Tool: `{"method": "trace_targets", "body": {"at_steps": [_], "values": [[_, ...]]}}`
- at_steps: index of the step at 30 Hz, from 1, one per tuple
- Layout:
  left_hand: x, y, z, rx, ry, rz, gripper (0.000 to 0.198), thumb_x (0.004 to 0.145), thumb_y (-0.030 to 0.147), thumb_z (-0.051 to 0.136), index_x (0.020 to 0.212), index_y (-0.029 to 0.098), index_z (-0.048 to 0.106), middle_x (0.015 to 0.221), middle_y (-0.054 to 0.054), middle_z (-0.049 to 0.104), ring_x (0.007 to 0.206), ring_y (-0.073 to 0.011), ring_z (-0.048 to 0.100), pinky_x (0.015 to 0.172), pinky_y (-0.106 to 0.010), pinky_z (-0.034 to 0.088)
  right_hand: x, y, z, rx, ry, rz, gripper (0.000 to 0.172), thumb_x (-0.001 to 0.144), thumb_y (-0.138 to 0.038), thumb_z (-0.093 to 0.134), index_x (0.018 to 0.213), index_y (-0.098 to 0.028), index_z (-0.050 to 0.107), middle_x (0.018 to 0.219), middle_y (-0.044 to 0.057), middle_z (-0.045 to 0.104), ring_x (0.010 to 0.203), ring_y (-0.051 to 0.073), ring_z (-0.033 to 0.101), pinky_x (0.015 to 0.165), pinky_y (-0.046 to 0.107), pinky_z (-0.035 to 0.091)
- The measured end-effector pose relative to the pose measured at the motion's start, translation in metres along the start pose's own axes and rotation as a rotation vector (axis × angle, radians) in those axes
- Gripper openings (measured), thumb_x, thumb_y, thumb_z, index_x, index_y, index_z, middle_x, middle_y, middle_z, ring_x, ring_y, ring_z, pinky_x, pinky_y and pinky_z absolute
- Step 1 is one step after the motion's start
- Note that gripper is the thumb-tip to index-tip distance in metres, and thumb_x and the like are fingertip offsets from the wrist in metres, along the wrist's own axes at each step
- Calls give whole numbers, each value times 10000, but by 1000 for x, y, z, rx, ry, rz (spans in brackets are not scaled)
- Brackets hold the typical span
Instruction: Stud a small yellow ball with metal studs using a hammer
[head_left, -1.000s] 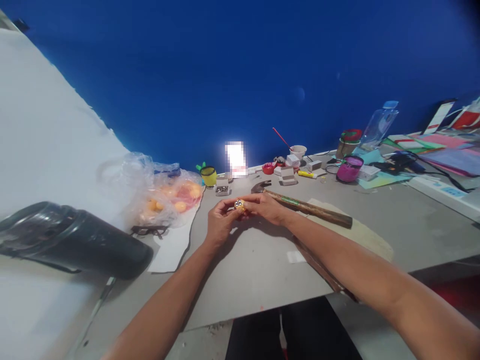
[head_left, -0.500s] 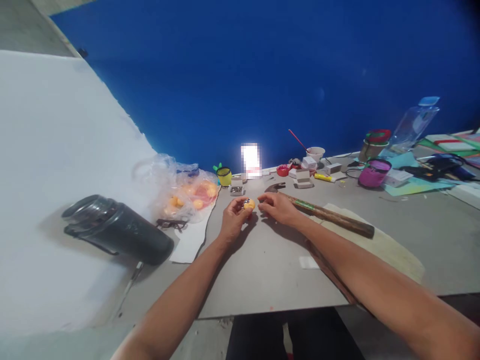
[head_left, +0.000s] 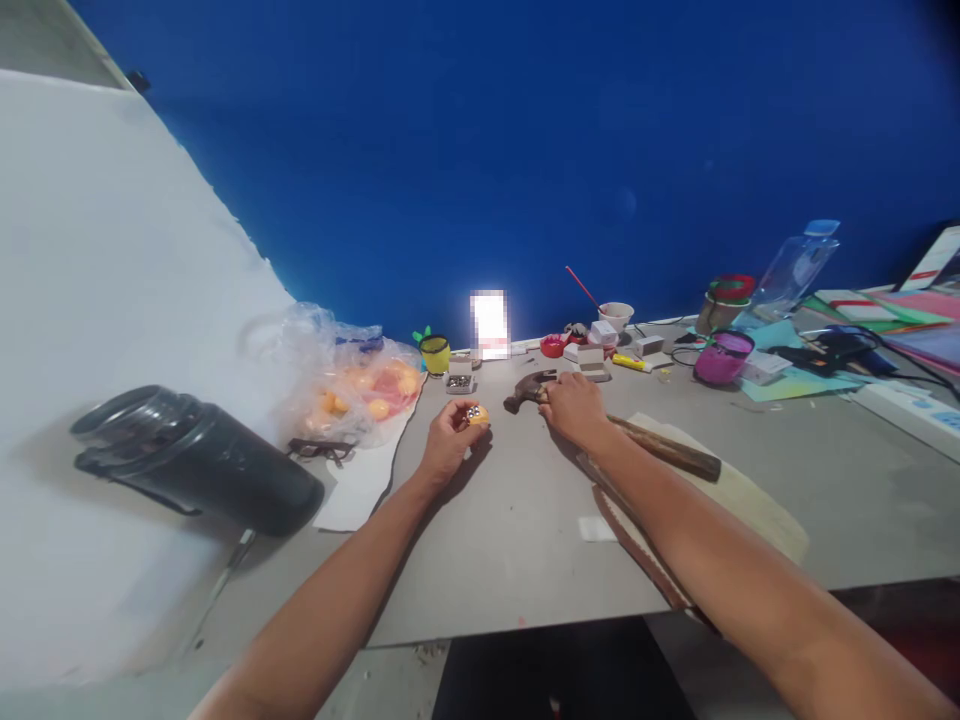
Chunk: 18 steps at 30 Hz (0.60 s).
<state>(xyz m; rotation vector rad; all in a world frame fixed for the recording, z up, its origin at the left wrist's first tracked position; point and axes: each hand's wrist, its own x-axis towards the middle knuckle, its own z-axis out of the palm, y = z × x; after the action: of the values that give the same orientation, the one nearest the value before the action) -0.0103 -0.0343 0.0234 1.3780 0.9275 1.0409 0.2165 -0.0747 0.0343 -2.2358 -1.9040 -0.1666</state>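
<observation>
Between the thumb and fingers of my left hand (head_left: 448,442) is a small orange ball (head_left: 481,417), like a table tennis ball, with shiny silver dots on its upper left side. My right hand (head_left: 576,408) is closed over the upper handle of a claw hammer (head_left: 667,448). The hammer lies across the table with its dark metal head (head_left: 529,390) toward the left; my palm and fingers hide part of the handle. Just beyond my left hand sits a small open box (head_left: 459,383) of silver metal pieces.
A clear plastic bag (head_left: 375,385) of orange balls, eyeglasses (head_left: 321,449) and a dark bottle (head_left: 202,460) occupy the left. Along the back stand a yellow mesh cup (head_left: 435,356), a white cup (head_left: 616,318) and small boxes. A pink mesh pouch (head_left: 724,358) and clear bottle (head_left: 796,268) are right.
My right hand has moved from beside the ball onto the hammer handle and closed around it. My left hand still holds the ball. The whole view has shifted slightly.
</observation>
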Motion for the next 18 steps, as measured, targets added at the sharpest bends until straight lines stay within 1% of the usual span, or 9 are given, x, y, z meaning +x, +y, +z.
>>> {"method": "trace_targets", "body": {"at_steps": [4, 7, 10, 11, 13, 15, 18], "values": [[1, 0, -2, 3, 1, -6, 484, 667, 282, 814, 1119, 182, 672, 825, -8, 689, 615, -110, 579, 595, -261, 480, 0, 0, -1, 4, -13, 6, 317, 952, -334, 653, 1185, -130, 716, 1199, 197, 674, 1181, 334, 582, 927, 395, 450], [3, -2, -4, -38, -18, -20, 495, 679, 298, 826, 1143, 212, 680, 838, 6, 674, 632, -104, 578, 614, -260, 490, 0, -3, -4, 40, 38, -28, 297, 982, -312, 603, 1191, -129, 707, 1202, 195, 671, 1169, 325, 577, 944, 395, 437], [6, -6, -6, -58, -21, 20, 458, 703, 335, 836, 1130, 227, 708, 974, -28, 710, 661, -94, 573, 625, -254, 492, -1, -8, -5, 122, 102, -112, 285, 1011, -318, 561, 1205, -162, 701, 1196, 160, 681, 1166, 298, 572, 948, 369, 429], [6, -6, -6, -45, -19, 33, 448, 718, 351, 835, 1132, 226, 717, 1021, -43, 720, 666, -93, 570, 625, -255, 493, -1, -9, -4, 138, 102, -134, 277, 1012, -321, 562, 1197, -170, 703, 1194, 150, 683, 1166, 294, 572, 943, 362, 431], [7, -7, -5, -18, -13, 37, 438, 742, 376, 830, 1139, 223, 728, 1043, -55, 726, 655, -91, 560, 624, -260, 495, -1, -9, -3, 135, 80, -148, 260, 1007, -323, 573, 1172, -177, 711, 1199, 143, 682, 1167, 290, 571, 940, 357, 434], [6, -6, -5, 0, -4, 32, 431, 753, 386, 828, 1137, 218, 730, 996, -44, 722, 634, -88, 550, 619, -263, 496, 0, -6, -2, 98, 48, -119, 275, 994, -342, 601, 1176, -167, 708, 1208, 154, 677, 1168, 296, 570, 945, 362, 436], [5, -2, -5, 45, 5, 59, 409, 763, 381, 819, 1118, 198, 728, 888, -21, 699, 617, -88, 551, 615, -259, 490, 2, 2, 0, 41, 5, -23, 372, 964, -408, 653, 1211, -134, 694, 1215, 183, 671, 1183, 320, 575, 949, 377, 445]]}}
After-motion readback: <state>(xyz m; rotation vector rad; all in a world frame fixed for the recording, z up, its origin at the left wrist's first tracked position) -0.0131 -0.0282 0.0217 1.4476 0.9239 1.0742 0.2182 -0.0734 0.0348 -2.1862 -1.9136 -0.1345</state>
